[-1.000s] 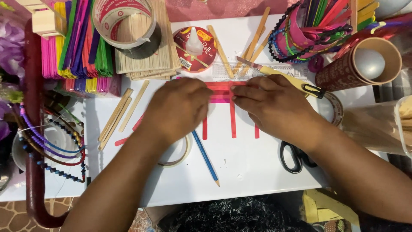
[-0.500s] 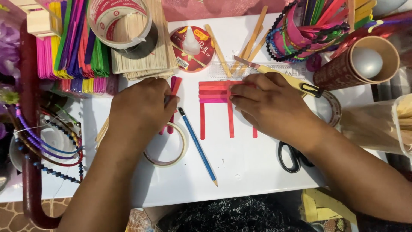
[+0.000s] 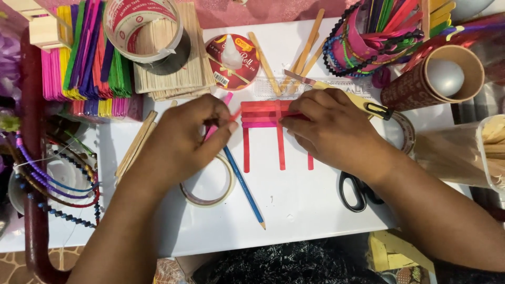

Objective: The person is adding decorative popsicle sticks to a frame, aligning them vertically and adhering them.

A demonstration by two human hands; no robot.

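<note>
A small frame of red and pink craft sticks [image 3: 263,123] lies on the white table [image 3: 294,205], with three upright sticks under several crosswise ones. My right hand [image 3: 334,131] presses down on its right side. My left hand [image 3: 184,139] sits just left of the frame and pinches a loose pink stick [image 3: 227,99] between thumb and fingers. A blue pencil [image 3: 244,186] lies diagonally below my left hand.
A clear tape ring [image 3: 208,192] lies under my left hand. Black scissors [image 3: 353,192] rest by my right wrist. Stacks of coloured sticks [image 3: 87,58], plain sticks [image 3: 173,73], a tape roll [image 3: 142,26], a glue tin [image 3: 231,60], a yellow cutter [image 3: 363,102] and a cardboard tube [image 3: 436,79] crowd the back.
My left hand has left the frame, moved left and picked up a loose pink stick. My right hand has stayed on the frame.
</note>
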